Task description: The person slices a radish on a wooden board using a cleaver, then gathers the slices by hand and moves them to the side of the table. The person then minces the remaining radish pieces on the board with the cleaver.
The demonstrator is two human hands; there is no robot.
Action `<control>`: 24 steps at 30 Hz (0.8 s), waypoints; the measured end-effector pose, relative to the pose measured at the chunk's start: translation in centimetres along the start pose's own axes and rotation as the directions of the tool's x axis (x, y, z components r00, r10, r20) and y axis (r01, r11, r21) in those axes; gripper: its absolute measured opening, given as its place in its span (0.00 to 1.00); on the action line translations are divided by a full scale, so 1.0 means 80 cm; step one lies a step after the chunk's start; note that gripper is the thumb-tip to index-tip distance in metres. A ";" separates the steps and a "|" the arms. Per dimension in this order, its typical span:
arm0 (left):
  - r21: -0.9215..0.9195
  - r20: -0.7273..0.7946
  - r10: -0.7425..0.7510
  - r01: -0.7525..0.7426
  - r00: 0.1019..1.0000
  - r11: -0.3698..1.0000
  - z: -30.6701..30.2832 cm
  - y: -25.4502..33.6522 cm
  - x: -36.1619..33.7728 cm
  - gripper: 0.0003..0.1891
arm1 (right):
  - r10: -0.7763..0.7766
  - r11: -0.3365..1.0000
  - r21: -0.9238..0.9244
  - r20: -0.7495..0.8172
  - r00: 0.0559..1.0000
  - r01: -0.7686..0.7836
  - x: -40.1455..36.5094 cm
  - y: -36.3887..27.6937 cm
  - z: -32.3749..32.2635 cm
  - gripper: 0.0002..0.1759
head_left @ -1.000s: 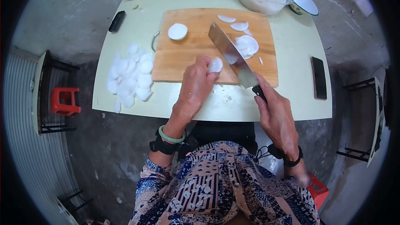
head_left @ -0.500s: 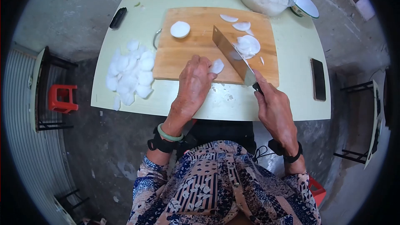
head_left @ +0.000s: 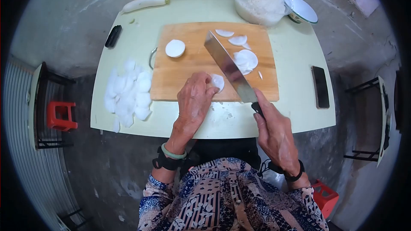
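Observation:
My right hand (head_left: 276, 134) is wrapped round the black handle of a cleaver (head_left: 230, 66), whose broad blade slants over the wooden cutting board (head_left: 192, 62). Near the board's front edge, my left hand (head_left: 195, 98) has curled fingers against a white radish slice (head_left: 218, 82); its palm side is hidden. The slice lies left of the blade, apart from it. A thick radish chunk (head_left: 175, 48) rests at the board's upper left. To the right of the blade are a small stack of radish slices (head_left: 245, 62) and several half-round pieces (head_left: 237, 40).
Left of the board is a heap of radish slices (head_left: 128, 92). A whole radish (head_left: 145, 3) and a black object (head_left: 113, 36) lie farther back. A tub of white shreds (head_left: 261, 6) and a bowl (head_left: 301, 8) stand back right; a phone (head_left: 320, 87) lies at right.
The camera has tilted, so the table sits lower in view. The cleaver has turned to show more of its flat side. My left hand stays by the slice.

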State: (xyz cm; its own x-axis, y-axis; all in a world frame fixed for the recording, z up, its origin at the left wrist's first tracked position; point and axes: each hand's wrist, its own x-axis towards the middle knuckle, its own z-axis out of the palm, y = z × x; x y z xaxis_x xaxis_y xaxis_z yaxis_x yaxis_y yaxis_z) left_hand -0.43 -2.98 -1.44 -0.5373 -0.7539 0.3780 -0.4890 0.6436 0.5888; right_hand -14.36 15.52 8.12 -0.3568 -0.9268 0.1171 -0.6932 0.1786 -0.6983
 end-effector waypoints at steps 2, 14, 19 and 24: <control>0.024 0.057 -0.030 0.029 0.998 0.999 -0.002 0.002 -0.011 0.18 | 0.033 0.998 -0.051 0.064 0.997 -0.030 0.004 0.013 0.016 0.32; 0.034 0.157 0.077 -0.083 0.985 0.996 -0.016 0.001 0.016 0.19 | -0.067 0.991 -0.113 0.028 0.997 0.070 0.010 0.032 0.016 0.33; -0.019 0.104 0.012 -0.010 0.995 1.000 -0.014 0.001 0.009 0.13 | 0.027 0.998 -0.050 0.058 0.998 -0.024 0.004 0.017 0.007 0.34; -0.054 0.187 -0.087 0.099 0.978 0.994 -0.017 -0.003 0.005 0.12 | -0.122 0.989 -0.078 0.052 0.991 0.126 -0.003 0.008 0.005 0.34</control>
State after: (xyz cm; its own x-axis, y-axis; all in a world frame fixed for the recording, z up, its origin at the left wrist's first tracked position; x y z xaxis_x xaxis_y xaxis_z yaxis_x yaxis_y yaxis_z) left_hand 0.37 -3.61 -0.43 -0.6116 -0.7693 0.1847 -0.5022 0.5579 0.6607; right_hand -14.48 15.68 7.33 -0.2365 -0.9576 0.1645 -0.7791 0.0858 -0.6210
